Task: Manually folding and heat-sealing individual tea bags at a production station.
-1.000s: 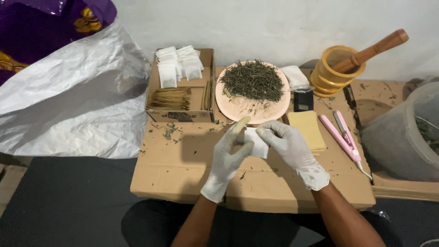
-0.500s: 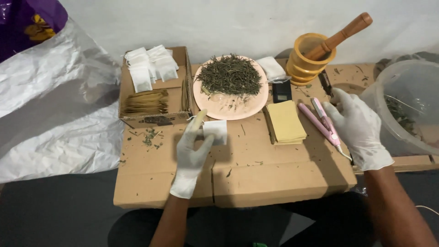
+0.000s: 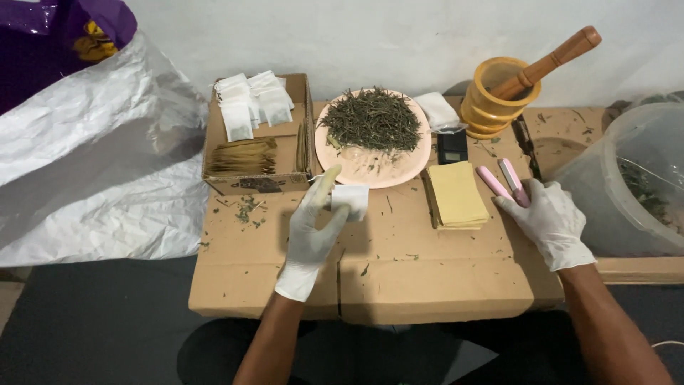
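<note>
The counter (image 3: 427, 278) is a flat brown cardboard surface. Far left on it stands 1 open cardboard box (image 3: 258, 182). At far centre rests 1 pink plate (image 3: 370, 170); right of it lie 1 small black scale (image 3: 452, 146), 1 stack of yellow sheets (image 3: 457, 194) and 1 pink clamp tool (image 3: 504, 182). 1 wooden mortar (image 3: 499, 100) stands far right. Loose leaf fragments (image 3: 246, 212) lie near the box.

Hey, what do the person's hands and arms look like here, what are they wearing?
Both hands wear thin white disposable gloves, snug and slightly wrinkled, ending at the wrist with a rolled cuff. That goes for the left hand and the right hand alike. Above the cuffs the forearms are bare: no sleeves, watch or jewellery show. The gloves carry no visible markings.
</note>
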